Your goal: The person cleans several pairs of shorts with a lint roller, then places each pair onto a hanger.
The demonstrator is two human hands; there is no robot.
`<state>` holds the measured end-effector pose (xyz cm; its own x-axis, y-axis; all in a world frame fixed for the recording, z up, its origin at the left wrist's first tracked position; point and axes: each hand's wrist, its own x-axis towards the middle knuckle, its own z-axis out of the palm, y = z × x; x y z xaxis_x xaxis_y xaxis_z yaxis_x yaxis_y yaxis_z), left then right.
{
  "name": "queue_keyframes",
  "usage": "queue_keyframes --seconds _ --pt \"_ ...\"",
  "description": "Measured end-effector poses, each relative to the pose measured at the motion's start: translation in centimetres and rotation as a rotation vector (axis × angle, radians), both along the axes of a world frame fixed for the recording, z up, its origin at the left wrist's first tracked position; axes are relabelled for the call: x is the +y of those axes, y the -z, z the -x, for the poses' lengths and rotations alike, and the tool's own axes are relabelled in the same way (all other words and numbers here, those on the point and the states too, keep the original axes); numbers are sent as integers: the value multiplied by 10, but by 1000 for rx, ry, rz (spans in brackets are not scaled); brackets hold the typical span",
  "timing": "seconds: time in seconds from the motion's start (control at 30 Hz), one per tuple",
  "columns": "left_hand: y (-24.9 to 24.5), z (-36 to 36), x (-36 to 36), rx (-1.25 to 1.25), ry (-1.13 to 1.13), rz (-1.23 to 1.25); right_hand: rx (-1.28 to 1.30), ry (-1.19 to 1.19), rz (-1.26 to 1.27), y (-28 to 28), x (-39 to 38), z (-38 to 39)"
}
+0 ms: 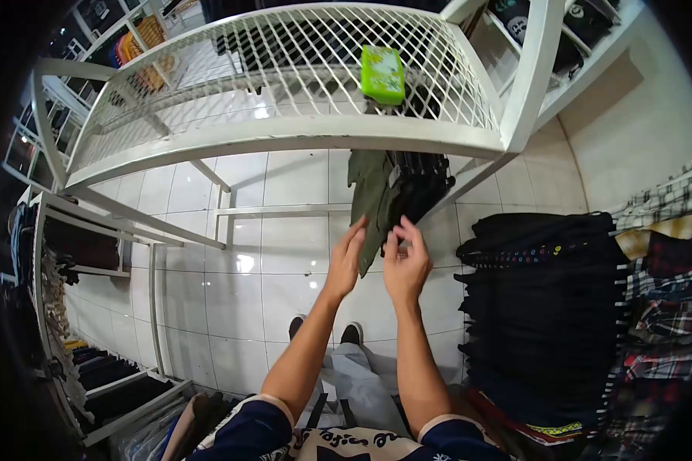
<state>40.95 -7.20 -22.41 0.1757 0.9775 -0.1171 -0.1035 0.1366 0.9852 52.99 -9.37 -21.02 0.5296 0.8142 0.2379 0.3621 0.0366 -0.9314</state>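
Observation:
An olive green garment (368, 201) hangs under the front bar of a white metal rack, at the near end of a row of dark garments (419, 180) on black hangers. My left hand (347, 260) is at the green garment's left side, its fingers stretched out and overlapping the cloth's edge. On the other side is my right hand (407, 261), fingers apart and slightly bent, thumb raised, close to the lower part of the dark garments. The green cloth's lower tip hangs between both hands.
The rack's mesh shelf (231, 84) carries a bright green box (383, 75). To my right lie stacked black garments (542, 315) and folded plaid shirts (669, 323). A lower white rack (158, 307) with clothes stands at left. White tiles (234, 296) cover the floor.

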Motion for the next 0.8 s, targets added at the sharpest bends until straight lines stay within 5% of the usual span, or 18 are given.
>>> queue_keyframes --seconds 0.13,0.4,0.53,0.8 --pt "15 60 -77 14 -24 175 87 -83 118 -15 -63 27" --pt "-40 211 -160 85 -245 203 11 -578 344 -63 -105 150" --pt "-61 306 -176 100 -460 144 -66 -805 97 -98 -79 247" --pt "-138 506 -234 192 -848 -11 44 -1152 21 -164 -80 480"
